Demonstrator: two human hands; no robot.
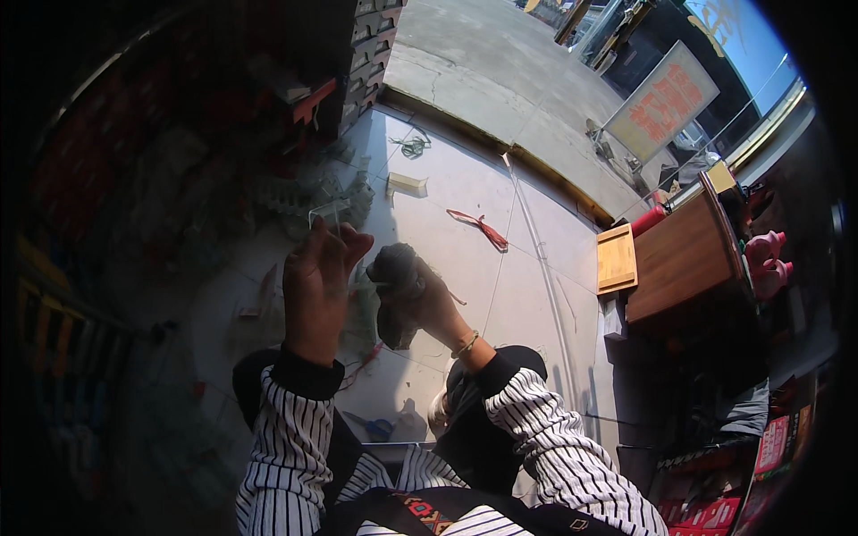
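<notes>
My left hand [317,277] is raised over the shaded floor, its fingertips pinching a small, clear, flat-sided piece [331,211] that looks like plastic. To the right of it, my right hand [427,308] wraps round a dark, thick-bodied hand tool [395,268] with a rounded end; a thin pale tip seems to point left toward my left wrist. The tool's exact kind is too dark to make out. A gap lies between the two hands. Below them my knees are bent, and a blue-and-white item [379,430] is on the floor between my legs.
On the tiles lie a red strap [483,230], a cream folded strip [407,185] and tangled green string [413,143]. A brown cabinet [684,259] with a wooden board [617,259] stands at right. Grey stacked bins [368,58] rise at far left; a sign [661,103] stands outside.
</notes>
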